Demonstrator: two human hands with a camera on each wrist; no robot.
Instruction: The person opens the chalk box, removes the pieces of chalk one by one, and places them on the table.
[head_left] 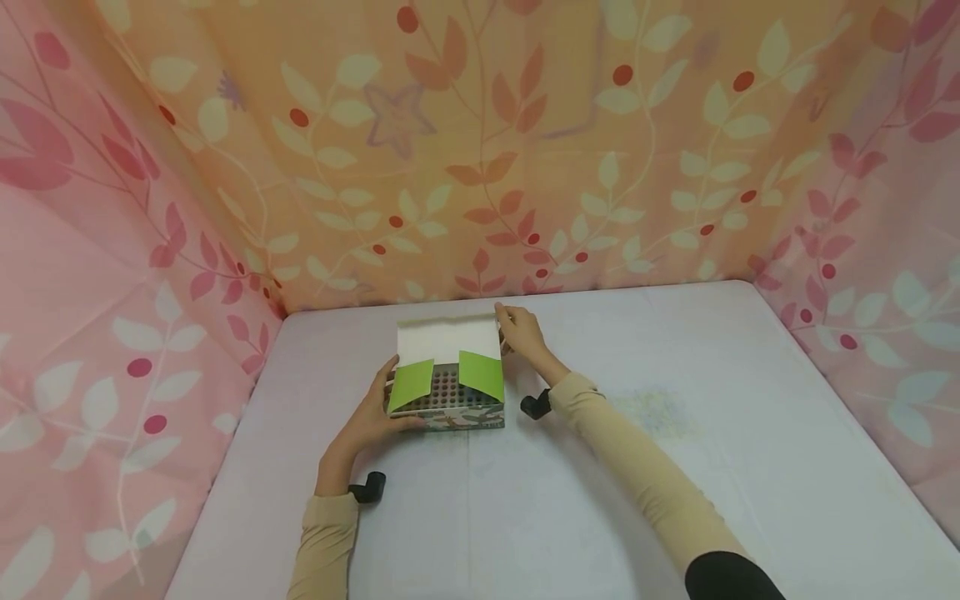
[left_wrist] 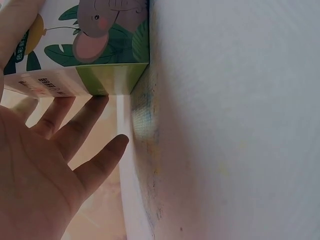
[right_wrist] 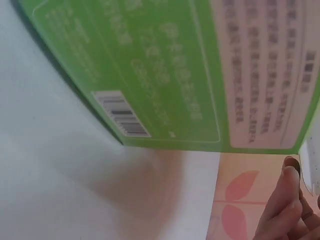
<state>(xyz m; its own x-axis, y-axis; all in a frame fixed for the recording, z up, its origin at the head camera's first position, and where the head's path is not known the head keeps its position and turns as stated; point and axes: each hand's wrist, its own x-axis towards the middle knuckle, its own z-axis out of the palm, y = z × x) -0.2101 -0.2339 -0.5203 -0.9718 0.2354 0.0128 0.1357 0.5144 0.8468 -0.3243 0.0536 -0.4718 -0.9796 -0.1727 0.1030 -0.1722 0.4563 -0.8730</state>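
Observation:
A cardboard box [head_left: 467, 417] stands on the table with its top raised. Its white-lined lid [head_left: 442, 342] tilts up at the back, and two green side flaps [head_left: 411, 383] slant over the opening. Inside are rows of small round ends [head_left: 445, 387], too small to identify. My left hand [head_left: 372, 417] holds the box's left end, thumb along the front and fingers against the side; an elephant picture [left_wrist: 95, 30] shows on the front in the left wrist view. At the lid's right edge, my right hand [head_left: 522, 332] pinches the board; its fingertips [right_wrist: 290, 172] appear beside the green printed end.
A white-covered table [head_left: 675, 492] lies around the box, with a faint coloured stain [head_left: 652, 412] to the right. Patterned curtains [head_left: 480, 150] rise behind and on both sides. Dark wrist cameras [head_left: 536, 405] stick out from both wrists.

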